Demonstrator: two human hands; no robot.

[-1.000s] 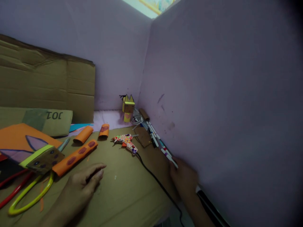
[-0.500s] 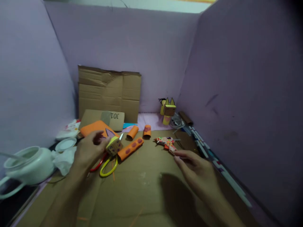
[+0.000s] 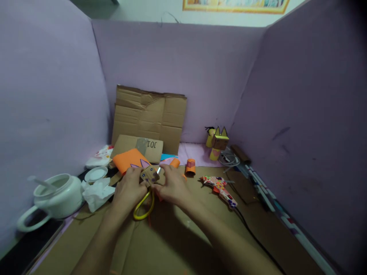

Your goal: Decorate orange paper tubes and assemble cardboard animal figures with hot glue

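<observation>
Both of my hands meet over a small brown cardboard block with purple spots [image 3: 149, 175]. My left hand [image 3: 129, 188] grips it from the left with curled fingers. My right hand [image 3: 169, 187] pinches it from the right. Just below the block lie scissors with a yellow handle [image 3: 142, 206]. An orange paper sheet [image 3: 128, 159] with pointed purple shapes lies right behind my hands. Orange paper tubes [image 3: 189, 167] stand a little to the right.
A patterned glue gun [image 3: 220, 186] with a black cord lies at the right. A small cardboard figure [image 3: 219, 142] stands in the back corner, pens [image 3: 259, 183] along the right wall. A white pot [image 3: 56, 196], tissue [image 3: 96, 192] and a lid sit left. Cardboard sheets [image 3: 149, 114] lean on the back wall.
The view has swung left and up. My right hand has come from the glue gun side to the spotted block, which my left hand now holds together with it.
</observation>
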